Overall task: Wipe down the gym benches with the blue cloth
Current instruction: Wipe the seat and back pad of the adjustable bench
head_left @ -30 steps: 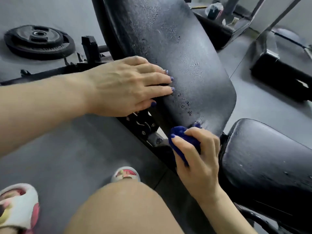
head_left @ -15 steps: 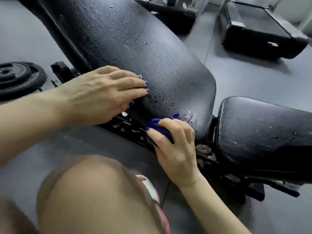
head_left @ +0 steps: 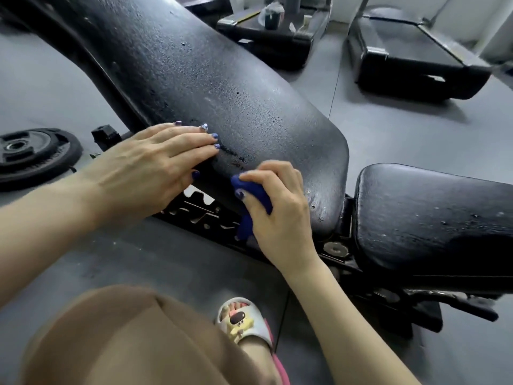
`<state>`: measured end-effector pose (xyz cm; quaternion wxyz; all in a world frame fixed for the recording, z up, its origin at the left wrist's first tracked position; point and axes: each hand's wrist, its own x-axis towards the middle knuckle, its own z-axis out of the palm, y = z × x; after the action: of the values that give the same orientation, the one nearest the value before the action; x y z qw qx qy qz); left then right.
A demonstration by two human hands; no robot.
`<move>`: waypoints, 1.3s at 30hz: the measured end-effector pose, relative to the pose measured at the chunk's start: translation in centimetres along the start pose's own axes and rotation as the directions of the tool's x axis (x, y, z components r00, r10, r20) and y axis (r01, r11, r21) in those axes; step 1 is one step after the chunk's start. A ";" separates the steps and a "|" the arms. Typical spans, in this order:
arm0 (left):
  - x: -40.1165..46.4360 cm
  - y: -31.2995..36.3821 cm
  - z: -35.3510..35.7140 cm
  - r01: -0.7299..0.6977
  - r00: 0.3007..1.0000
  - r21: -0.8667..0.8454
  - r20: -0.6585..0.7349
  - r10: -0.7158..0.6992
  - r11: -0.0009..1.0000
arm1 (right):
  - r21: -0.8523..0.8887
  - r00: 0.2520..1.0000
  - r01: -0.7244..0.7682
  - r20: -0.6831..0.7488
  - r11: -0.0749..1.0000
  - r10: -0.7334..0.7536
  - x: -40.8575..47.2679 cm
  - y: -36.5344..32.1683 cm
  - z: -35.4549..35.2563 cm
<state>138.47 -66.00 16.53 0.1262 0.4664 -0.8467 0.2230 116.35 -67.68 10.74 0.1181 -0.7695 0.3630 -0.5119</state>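
Cloth (head_left: 254, 200) sits bunched inside your right hand (head_left: 277, 209), fingers curled round it, pressed to the bench pad's (head_left: 236, 87) near edge. Just left of it, your left hand (head_left: 155, 168) lies flat, fingers straight, on that pad.

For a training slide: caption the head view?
Right hand wipes the wet backrest pad with a blue cloth; left hand rests flat.
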 end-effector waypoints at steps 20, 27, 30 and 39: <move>-0.6 -1.2 0.9 0.063 0.992 0.085 -0.110 -0.054 0.994 | -0.265 0.972 0.234 0.034 0.935 -0.234 -4.0 2.0 -0.6; -1.5 -2.0 1.5 0.169 0.973 0.026 -0.165 -0.163 0.985 | -0.385 0.928 0.363 0.072 0.848 -0.365 -4.3 2.6 -0.3; -1.5 -2.2 1.6 0.156 0.974 0.032 -0.170 -0.148 0.987 | -0.369 0.922 0.375 0.052 0.850 -0.384 -1.6 -0.2 3.2; -1.5 -2.2 1.1 0.166 0.975 0.028 -0.153 -0.160 0.986 | -0.416 0.899 0.430 0.113 0.801 -0.424 -3.9 2.3 -0.3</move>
<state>141.10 -66.47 15.50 0.1979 0.5186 -0.7890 0.2633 114.30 -66.61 6.86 -0.1702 -0.8418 0.2836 -0.4267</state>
